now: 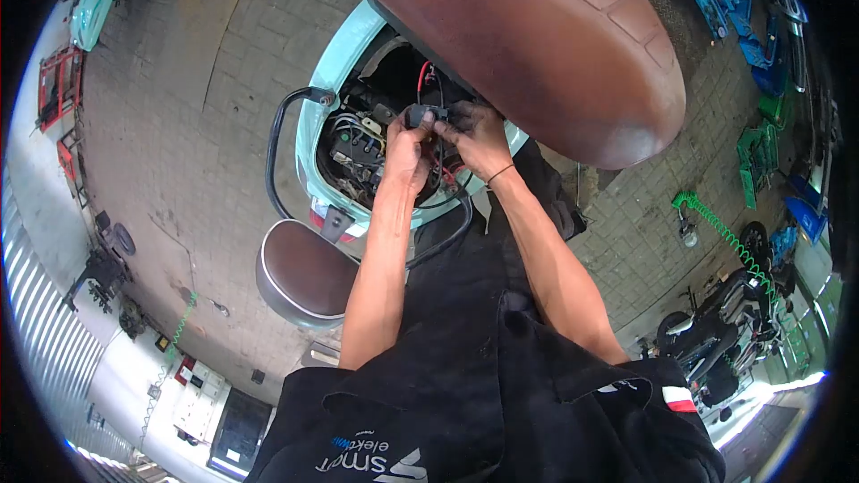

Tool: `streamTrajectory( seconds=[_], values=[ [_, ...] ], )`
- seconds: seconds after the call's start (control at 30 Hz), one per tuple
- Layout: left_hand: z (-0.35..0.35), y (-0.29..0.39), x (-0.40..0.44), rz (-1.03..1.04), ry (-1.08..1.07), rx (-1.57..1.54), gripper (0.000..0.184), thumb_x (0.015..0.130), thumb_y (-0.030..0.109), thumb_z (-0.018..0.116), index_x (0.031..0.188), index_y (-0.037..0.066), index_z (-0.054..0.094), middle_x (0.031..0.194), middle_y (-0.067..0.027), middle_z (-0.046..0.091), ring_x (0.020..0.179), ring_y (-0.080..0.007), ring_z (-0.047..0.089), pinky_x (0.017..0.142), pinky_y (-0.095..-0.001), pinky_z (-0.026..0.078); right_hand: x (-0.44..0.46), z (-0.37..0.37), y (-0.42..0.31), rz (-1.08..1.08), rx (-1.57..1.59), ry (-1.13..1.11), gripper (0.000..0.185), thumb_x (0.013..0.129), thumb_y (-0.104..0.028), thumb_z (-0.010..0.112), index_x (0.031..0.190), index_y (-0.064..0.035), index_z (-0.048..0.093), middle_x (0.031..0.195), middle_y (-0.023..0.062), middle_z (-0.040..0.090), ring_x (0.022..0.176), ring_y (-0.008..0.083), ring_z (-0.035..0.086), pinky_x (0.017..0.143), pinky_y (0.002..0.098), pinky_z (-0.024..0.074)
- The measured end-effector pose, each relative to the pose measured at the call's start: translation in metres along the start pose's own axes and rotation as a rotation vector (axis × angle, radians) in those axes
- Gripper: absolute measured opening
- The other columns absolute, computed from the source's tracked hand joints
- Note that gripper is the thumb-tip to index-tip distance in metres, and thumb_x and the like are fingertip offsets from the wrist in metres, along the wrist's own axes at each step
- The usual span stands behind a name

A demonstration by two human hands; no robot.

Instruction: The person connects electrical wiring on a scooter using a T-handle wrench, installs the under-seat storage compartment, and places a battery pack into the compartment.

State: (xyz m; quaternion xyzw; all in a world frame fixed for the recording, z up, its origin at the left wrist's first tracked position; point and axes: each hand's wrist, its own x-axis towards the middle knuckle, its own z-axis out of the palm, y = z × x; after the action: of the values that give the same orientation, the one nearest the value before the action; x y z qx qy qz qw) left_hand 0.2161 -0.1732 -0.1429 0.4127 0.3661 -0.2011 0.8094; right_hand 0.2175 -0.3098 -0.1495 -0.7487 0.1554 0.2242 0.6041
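My left hand pinches a small black block-like part with thumb and fingers. Pressed close from the other side is my right hand, its thumb and fingers closed at the part's right end, where dark wires run. Whether it grips the part or a wire is hard to make out. Both hands are over the open body of a mint-green scooter. Below them lie wiring and dark components in the compartment. A red cable rises just beyond the part.
The raised brown seat overhangs on the right. A black grab rail and a brown padded backrest stand at the scooter's rear. A green coiled hose and a parked motorcycle are at right on the paved floor.
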Motion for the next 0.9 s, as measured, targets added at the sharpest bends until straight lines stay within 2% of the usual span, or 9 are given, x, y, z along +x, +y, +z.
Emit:
streamTrajectory(
  seconds=[0.13, 0.27, 0.33, 0.37, 0.43, 0.53, 0.67, 0.77, 0.9],
  values=[
    [-0.006, 0.006, 0.003, -0.041, -0.071, -0.01, 0.007, 0.094, 0.007, 0.061, 0.1, 0.005, 0.059, 0.087, -0.0012, 0.062, 0.073, -0.0123, 0.057, 0.062, -0.0271, 0.044, 0.001, -0.004, -0.002, 0.22, 0.202, -0.071, 0.033, 0.087, -0.024, 0.073, 0.1, 0.0058, 0.066, 0.093, 0.0174, 0.072, 0.087, 0.026, 0.068, 0.082, 0.038, 0.0499],
    [-0.008, 0.006, 0.004, -0.069, -0.06, -0.028, 0.007, 0.094, 0.008, 0.062, 0.1, 0.005, 0.059, 0.084, 0.0004, 0.061, 0.069, -0.0109, 0.055, 0.06, -0.0258, 0.042, 0.011, 0.0, 0.014, 0.113, 0.1, -0.087, 0.03, 0.089, -0.024, 0.071, 0.1, 0.0042, 0.066, 0.095, 0.017, 0.072, 0.09, 0.0244, 0.069, 0.082, 0.0375, 0.0499],
    [-0.003, 0.008, 0.004, -0.063, -0.038, -0.009, 0.007, 0.094, 0.009, 0.061, 0.1, 0.005, 0.059, 0.084, 0.0006, 0.061, 0.069, -0.0108, 0.055, 0.06, -0.0251, 0.042, 0.012, 0.003, 0.007, 0.101, 0.006, -0.035, 0.014, 0.091, -0.01, 0.068, 0.093, 0.0033, 0.064, 0.084, 0.0075, 0.067, 0.077, 0.013, 0.062, 0.067, 0.0292, 0.0507],
    [0.002, 0.008, 0.004, -0.06, 0.011, 0.083, 0.008, 0.095, 0.009, 0.062, 0.101, 0.005, 0.059, 0.085, 0.0001, 0.061, 0.07, -0.0115, 0.056, 0.062, -0.0256, 0.044, 0.012, 0.004, 0.004, 0.098, 0.002, -0.039, 0.014, 0.091, -0.01, 0.068, 0.093, 0.0033, 0.064, 0.084, 0.0075, 0.067, 0.077, 0.013, 0.062, 0.067, 0.0292, 0.0507],
    [0.0, 0.0, 0.011, -0.042, 0.02, 0.074, 0.011, 0.095, 0.01, 0.063, 0.103, 0.004, 0.059, 0.087, -0.0019, 0.063, 0.074, -0.0134, 0.061, 0.069, -0.0278, 0.051, 0.013, 0.005, 0.003, 0.093, -0.172, 0.0, 0.023, 0.087, -0.019, 0.069, 0.094, 0.0028, 0.066, 0.093, 0.0192, 0.071, 0.087, 0.0314, 0.068, 0.083, 0.041, 0.0486],
    [-0.008, -0.007, 0.017, -0.04, -0.031, -0.038, 0.012, 0.094, 0.008, 0.064, 0.103, 0.003, 0.059, 0.089, -0.0033, 0.064, 0.077, -0.0142, 0.062, 0.072, -0.0292, 0.053, 0.013, 0.009, 0.005, 0.049, -0.213, 0.041, 0.021, 0.085, -0.017, 0.071, 0.088, 0.0026, 0.065, 0.09, 0.0185, 0.069, 0.084, 0.0349, 0.067, 0.084, 0.043, 0.0477],
    [-0.02, -0.007, 0.022, -0.082, -0.024, -0.161, 0.015, 0.096, 0.011, 0.06, 0.108, 0.001, 0.059, 0.097, -0.007, 0.068, 0.085, -0.0188, 0.065, 0.078, -0.0333, 0.055, 0.01, 0.013, 0.003, -0.014, -0.159, 0.039, 0.018, 0.084, -0.012, 0.072, 0.09, 0.0024, 0.062, 0.088, 0.0158, 0.068, 0.085, 0.0298, 0.067, 0.082, 0.0409, 0.0493],
    [-0.043, -0.009, 0.03, -0.184, -0.128, -0.428, 0.017, 0.095, 0.018, 0.062, 0.102, 0.004, 0.066, 0.096, -0.0094, 0.07, 0.088, -0.0229, 0.066, 0.082, -0.0381, 0.054, 0.005, 0.013, -0.004, 0.096, 0.299, -0.119, 0.02, 0.083, -0.004, 0.072, 0.097, 0.0001, 0.058, 0.086, 0.0101, 0.067, 0.086, 0.0204, 0.066, 0.077, 0.0352, 0.0523],
    [-0.055, -0.022, 0.042, -0.165, -0.095, -0.454, 0.017, 0.095, 0.02, 0.062, 0.101, 0.004, 0.067, 0.098, -0.0094, 0.07, 0.089, -0.0234, 0.066, 0.083, -0.038, 0.053, -0.004, 0.021, -0.006, -0.001, 0.133, -0.057, 0.023, 0.081, -0.01, 0.075, 0.097, -0.0007, 0.061, 0.089, 0.0111, 0.068, 0.084, 0.0207, 0.067, 0.076, 0.0353, 0.0522]
  ],
)
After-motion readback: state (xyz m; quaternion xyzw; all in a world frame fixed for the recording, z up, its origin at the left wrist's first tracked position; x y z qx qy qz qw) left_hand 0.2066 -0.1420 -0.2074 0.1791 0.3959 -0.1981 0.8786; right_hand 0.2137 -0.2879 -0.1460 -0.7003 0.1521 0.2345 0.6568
